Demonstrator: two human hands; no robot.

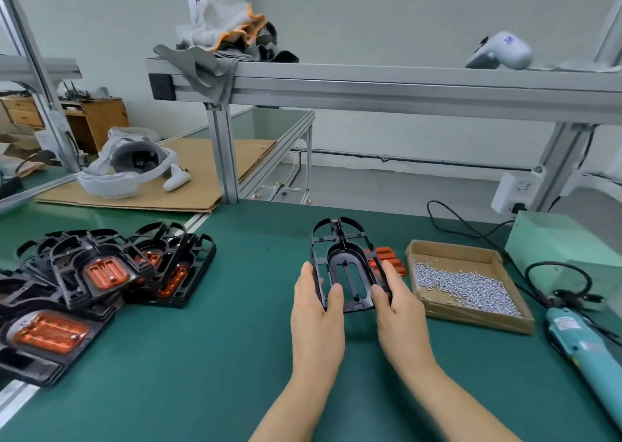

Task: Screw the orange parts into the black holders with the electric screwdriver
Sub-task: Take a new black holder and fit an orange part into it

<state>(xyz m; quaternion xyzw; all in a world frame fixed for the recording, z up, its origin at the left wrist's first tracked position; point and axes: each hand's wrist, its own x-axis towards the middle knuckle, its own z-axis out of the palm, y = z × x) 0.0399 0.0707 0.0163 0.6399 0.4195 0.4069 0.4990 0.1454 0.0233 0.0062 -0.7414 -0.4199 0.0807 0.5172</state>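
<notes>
Holder (346, 266) between both hands

We hold one black holder (345, 266) between both hands, our left hand (316, 310) gripping its left edge and our right hand (399, 307) its right edge, thumbs on its near face; its recess has no orange piece in it. Just beyond our right hand lie loose orange parts (387, 259), and right of it sits a cardboard tray of screws (471, 283). Farther right lies the electric screwdriver (585, 350). Well left of our left hand is a pile of finished holders (101, 283) on the green table (202, 357).
</notes>
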